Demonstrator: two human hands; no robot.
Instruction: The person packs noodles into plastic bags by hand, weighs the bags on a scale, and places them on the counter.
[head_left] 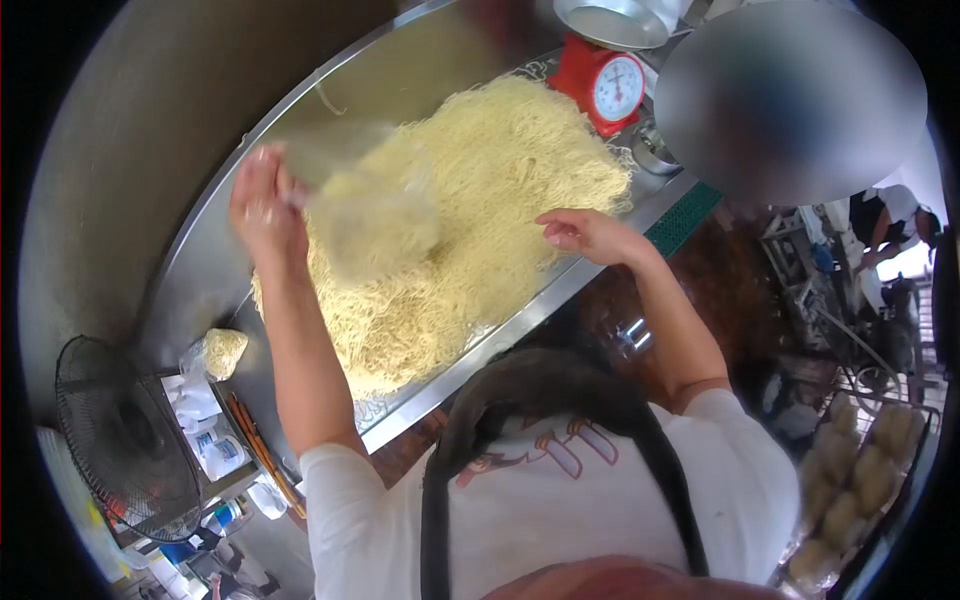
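Note:
Raised over the left part of the noodle heap, my left hand (268,210) is closed on the top of a clear plastic bag (385,215). The bag is smeared by motion and pale noodles show inside it. A large heap of loose yellow noodles (500,170) covers much of the metal table (435,395). My right hand (590,238) hovers near the front edge of the heap, its index finger stretched out and the other fingers loosely bent. Nothing shows in its grasp.
A red dial scale (608,85) stands at the back right, beside a metal bowl (655,150) and a round pan (615,22). One filled bag (222,352) lies at the left end. A fan (125,440) is farther left. Several filled bags (850,485) sit in a rack at right.

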